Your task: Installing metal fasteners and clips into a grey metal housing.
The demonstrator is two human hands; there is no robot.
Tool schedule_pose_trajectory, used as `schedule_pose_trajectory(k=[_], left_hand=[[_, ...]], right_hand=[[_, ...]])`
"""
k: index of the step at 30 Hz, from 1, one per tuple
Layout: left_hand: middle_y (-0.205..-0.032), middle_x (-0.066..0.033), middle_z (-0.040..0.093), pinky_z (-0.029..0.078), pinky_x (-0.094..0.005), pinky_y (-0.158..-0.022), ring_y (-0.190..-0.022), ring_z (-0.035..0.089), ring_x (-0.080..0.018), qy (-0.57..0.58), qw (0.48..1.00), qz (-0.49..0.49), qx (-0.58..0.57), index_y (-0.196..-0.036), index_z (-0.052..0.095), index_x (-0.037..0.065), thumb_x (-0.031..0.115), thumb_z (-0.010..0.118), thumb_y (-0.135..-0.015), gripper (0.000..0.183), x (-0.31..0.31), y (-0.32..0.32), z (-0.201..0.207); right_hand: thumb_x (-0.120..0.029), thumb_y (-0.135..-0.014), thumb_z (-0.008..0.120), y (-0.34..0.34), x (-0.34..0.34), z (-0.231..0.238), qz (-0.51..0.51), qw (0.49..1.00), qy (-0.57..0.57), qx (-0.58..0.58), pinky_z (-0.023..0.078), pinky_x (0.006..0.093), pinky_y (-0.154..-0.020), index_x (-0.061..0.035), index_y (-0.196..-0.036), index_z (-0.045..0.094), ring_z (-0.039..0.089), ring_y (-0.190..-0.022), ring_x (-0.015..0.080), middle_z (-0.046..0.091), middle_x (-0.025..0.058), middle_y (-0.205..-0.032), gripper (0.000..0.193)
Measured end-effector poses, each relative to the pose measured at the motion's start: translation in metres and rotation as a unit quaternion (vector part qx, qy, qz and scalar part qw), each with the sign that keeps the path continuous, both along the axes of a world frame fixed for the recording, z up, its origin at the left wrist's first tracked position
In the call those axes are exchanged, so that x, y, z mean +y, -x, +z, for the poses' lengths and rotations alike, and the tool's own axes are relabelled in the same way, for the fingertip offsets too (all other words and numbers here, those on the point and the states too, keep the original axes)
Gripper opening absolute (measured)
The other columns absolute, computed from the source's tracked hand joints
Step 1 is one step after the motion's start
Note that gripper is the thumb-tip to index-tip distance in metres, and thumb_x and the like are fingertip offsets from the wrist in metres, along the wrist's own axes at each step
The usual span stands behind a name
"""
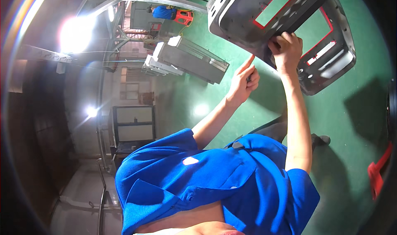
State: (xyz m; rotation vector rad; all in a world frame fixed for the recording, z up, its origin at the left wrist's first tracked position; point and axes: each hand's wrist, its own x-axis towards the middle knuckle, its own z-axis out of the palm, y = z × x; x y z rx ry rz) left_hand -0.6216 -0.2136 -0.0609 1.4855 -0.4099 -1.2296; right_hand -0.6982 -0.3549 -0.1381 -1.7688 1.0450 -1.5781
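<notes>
A large dark grey panel (242, 28) with rounded corners and red-edged rectangular openings hangs tilted at the upper right. My right hand (286, 51) is against its middle part, fingers bent in a pinch; what lies between the fingertips is hidden. Just left of it, my left hand (244, 83) has its index finger stretched up to the panel's lower edge. Its other fingers are curled around a small dark thing, too little of which shows to name.
Grey perforated housings (192, 59) stand in a row to the left on the green floor. Farther back are a person in blue (164, 12) and a red plastic stool (184, 17). A red object (375, 175) sits at the right edge. Bright lamps glare at the left.
</notes>
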Motion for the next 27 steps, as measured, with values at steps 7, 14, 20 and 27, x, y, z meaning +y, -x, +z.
schedule_pose_trajectory(k=[7, 14, 20, 27], left_hand=[[-0.057, -0.0004, 0.038, 0.023, -0.0208, -0.040, -0.044, 0.027, -0.0074, 0.024, 0.999, -0.019, -0.035, -0.139, 0.036, 0.020, 0.028, 0.041, -0.097, 0.042, 0.009, 0.004, -0.005], [-0.065, 0.0024, 0.047, 0.024, -0.0197, -0.041, -0.046, 0.030, -0.0037, -0.028, 0.996, 0.066, -0.056, -0.139, 0.035, 0.009, 0.054, 0.028, -0.095, 0.063, 0.003, 0.015, -0.013], [-0.073, 0.0063, 0.049, 0.023, -0.0179, -0.044, -0.051, 0.031, -0.0018, -0.014, 0.995, 0.031, -0.093, -0.140, 0.033, 0.013, 0.060, 0.021, -0.093, 0.068, 0.012, 0.006, -0.023], [-0.066, 0.0043, 0.046, 0.024, -0.0186, -0.043, -0.049, 0.032, -0.0029, 0.016, 0.997, 0.052, -0.056, -0.138, 0.037, 0.012, 0.051, 0.029, -0.095, 0.059, 0.022, 0.006, -0.026]], right_hand=[[-0.021, -0.062, 0.076, 0.014, 0.002, 0.010, -0.001, 0.996, -0.086, -0.037, 0.042, 0.0349, -0.070, -0.0110, -0.079, 0.066, 0.056, -0.075, 0.0184, 0.059, -0.0004, -0.072, 0.022], [-0.013, -0.063, 0.073, 0.050, 0.064, 0.050, 0.274, 0.960, -0.054, 0.006, 0.048, 0.0323, -0.070, -0.0071, -0.077, 0.064, 0.056, -0.078, 0.0194, 0.058, 0.0038, -0.077, 0.017], [-0.005, -0.068, 0.063, 0.033, 0.077, 0.052, 0.238, 0.952, 0.055, 0.182, 0.050, 0.0320, -0.074, -0.0048, -0.075, 0.060, 0.058, -0.085, 0.0212, 0.058, 0.0070, -0.083, 0.008], [0.001, -0.066, 0.064, 0.029, 0.083, 0.044, 0.282, 0.957, 0.010, 0.066, 0.050, 0.0335, -0.067, -0.0044, -0.076, 0.057, 0.059, -0.074, 0.0237, 0.057, 0.0065, -0.075, 0.014]])
